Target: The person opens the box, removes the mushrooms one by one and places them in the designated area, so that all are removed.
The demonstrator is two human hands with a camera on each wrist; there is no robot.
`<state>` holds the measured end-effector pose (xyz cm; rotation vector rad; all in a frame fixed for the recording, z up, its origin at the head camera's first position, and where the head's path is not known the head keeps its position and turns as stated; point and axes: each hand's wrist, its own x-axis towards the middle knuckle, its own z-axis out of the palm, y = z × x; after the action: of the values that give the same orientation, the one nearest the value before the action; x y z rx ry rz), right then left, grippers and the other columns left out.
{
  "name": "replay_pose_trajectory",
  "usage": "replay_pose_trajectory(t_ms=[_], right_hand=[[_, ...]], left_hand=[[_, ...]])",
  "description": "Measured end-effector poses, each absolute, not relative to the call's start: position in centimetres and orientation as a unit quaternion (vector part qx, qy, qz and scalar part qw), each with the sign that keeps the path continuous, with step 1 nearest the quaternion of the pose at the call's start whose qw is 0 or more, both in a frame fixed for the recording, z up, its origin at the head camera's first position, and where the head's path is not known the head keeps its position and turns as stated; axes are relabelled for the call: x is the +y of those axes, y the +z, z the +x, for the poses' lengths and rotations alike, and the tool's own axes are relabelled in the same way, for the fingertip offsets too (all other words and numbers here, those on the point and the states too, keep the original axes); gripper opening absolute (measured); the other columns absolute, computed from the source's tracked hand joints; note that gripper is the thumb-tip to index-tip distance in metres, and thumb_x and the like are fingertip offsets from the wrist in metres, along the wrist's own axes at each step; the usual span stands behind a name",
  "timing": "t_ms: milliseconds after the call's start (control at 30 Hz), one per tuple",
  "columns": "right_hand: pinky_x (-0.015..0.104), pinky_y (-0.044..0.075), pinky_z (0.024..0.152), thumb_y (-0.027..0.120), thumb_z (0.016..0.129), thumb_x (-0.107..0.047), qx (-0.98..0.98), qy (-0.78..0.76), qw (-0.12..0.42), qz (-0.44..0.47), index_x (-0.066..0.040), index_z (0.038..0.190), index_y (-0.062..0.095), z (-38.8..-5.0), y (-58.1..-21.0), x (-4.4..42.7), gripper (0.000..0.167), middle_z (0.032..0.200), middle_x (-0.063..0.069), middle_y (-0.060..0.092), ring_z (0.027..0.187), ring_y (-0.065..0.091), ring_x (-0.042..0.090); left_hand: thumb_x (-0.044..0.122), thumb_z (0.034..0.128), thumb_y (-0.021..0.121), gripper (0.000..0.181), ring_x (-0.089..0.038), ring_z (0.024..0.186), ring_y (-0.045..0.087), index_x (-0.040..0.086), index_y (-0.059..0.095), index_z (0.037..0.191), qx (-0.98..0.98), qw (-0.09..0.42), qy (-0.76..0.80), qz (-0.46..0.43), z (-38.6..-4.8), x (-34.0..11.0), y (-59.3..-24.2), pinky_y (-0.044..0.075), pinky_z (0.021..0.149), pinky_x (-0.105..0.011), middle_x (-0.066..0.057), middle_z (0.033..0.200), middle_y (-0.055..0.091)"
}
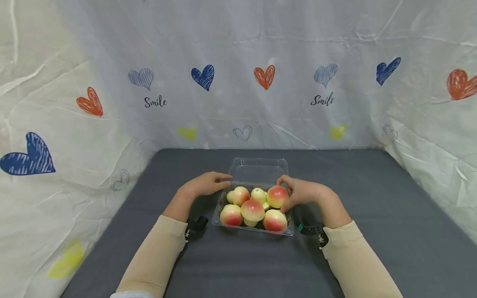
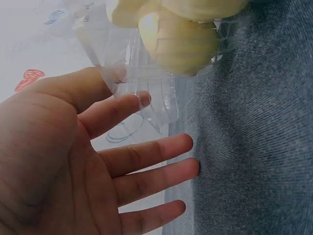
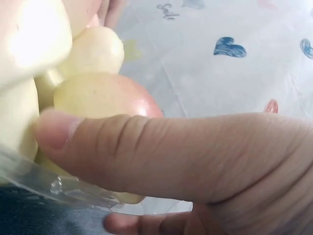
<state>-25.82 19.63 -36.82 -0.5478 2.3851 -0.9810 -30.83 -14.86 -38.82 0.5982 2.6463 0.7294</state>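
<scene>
An open clear plastic clamshell box (image 1: 217, 221) holds several yellow peaches with red blush, some large, some small. My right hand (image 1: 303, 191) grips the back-right peach (image 1: 277, 196), index finger behind it and thumb in front. In the right wrist view the thumb (image 3: 112, 152) lies across that peach (image 3: 102, 95), with another finger outside the box wall; the index finger's contact is hidden. My left hand (image 1: 208, 183) is at the box's back-left corner. Its thumb touches the plastic rim (image 2: 142, 73) in the left wrist view, the other fingers extended beside the box.
The clear lid (image 1: 258, 169) leans back behind the box. A dark grey cloth (image 1: 246, 265) covers the table. White curtains (image 1: 231, 33) with printed hearts hang behind and at both sides. Each forearm has a beige sleeve and a black wrist strap (image 1: 197, 224).
</scene>
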Motion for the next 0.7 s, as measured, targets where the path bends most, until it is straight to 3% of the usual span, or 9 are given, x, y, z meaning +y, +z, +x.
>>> replay_pose_trajectory(t_ms=[233,400,567,700], right_hand=[[0.049,0.049,0.085,0.09,0.079,-0.027,0.916,-0.293,0.211,-0.177,-0.018,0.135,0.056,-25.5,-36.2,19.6,0.066,0.129,0.021,0.042,0.113,0.049,0.037],[0.054,0.049,0.092,0.088,0.08,-0.03,0.921,-0.29,0.19,-0.18,-0.013,0.14,0.06,-25.5,-35.9,19.8,0.069,0.137,0.023,0.04,0.123,0.048,0.041],[0.044,0.053,0.086,0.087,0.082,-0.023,0.901,-0.322,0.173,-0.232,-0.002,0.132,0.066,-25.9,-35.8,19.9,0.058,0.117,0.008,0.065,0.103,0.062,0.027],[0.039,0.055,0.082,0.086,0.083,-0.022,0.893,-0.336,0.177,-0.242,-0.001,0.129,0.069,-26.0,-35.6,20.1,0.053,0.108,0.002,0.071,0.093,0.066,0.018]], left_hand=[[0.042,0.1075,0.053,0.053,-0.033,0.132,0.054,0.02,0.048,0.156,0.935,0.166,0.241,0.201,-30.6,-14.4,-38.5,0.045,0.105,-0.055,-0.012,0.149,0.054],[0.043,0.108,0.051,0.053,-0.032,0.132,0.054,0.021,0.047,0.156,0.936,0.167,0.232,0.204,-30.7,-14.5,-38.7,0.046,0.105,-0.054,-0.01,0.149,0.053],[0.043,0.1081,0.051,0.053,-0.033,0.134,0.053,0.021,0.046,0.156,0.935,0.169,0.236,0.204,-30.7,-14.5,-38.6,0.045,0.105,-0.054,-0.01,0.151,0.051],[0.043,0.1083,0.051,0.053,-0.032,0.135,0.052,0.021,0.046,0.156,0.934,0.171,0.236,0.206,-30.7,-14.4,-38.7,0.046,0.105,-0.053,-0.01,0.152,0.051]])
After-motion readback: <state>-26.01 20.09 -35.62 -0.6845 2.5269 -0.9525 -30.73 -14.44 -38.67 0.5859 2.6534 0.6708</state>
